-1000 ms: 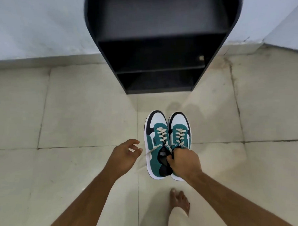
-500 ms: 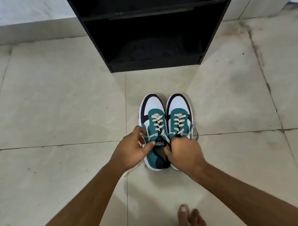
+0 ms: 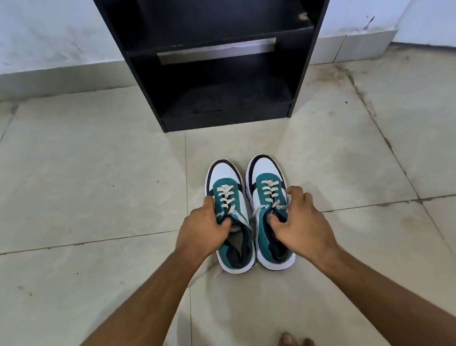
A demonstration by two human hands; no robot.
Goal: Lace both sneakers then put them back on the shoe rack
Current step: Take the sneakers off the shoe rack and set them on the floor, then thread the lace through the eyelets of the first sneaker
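Two sneakers stand side by side on the tiled floor, toes pointing toward the black shoe rack that stands against the wall just beyond them. Both are teal, white and dark, with cream laces threaded up the front. The left hand grips the left sneaker at its outer side: the fingers curl over the teal upper beside the laces while the thumb presses in near the tongue, so the hand is clamped on the shoe's edge. The right hand comes over the right sneaker; its thumb dips into the shoe's opening and its fingers bend around the outer side near the top eyelets, touching a loose end of lace. The fingers are partly spread, curled round the shoe's collar. Both sneakers rest flat on the floor, touching or nearly touching each other. Bare toes show at the bottom edge.
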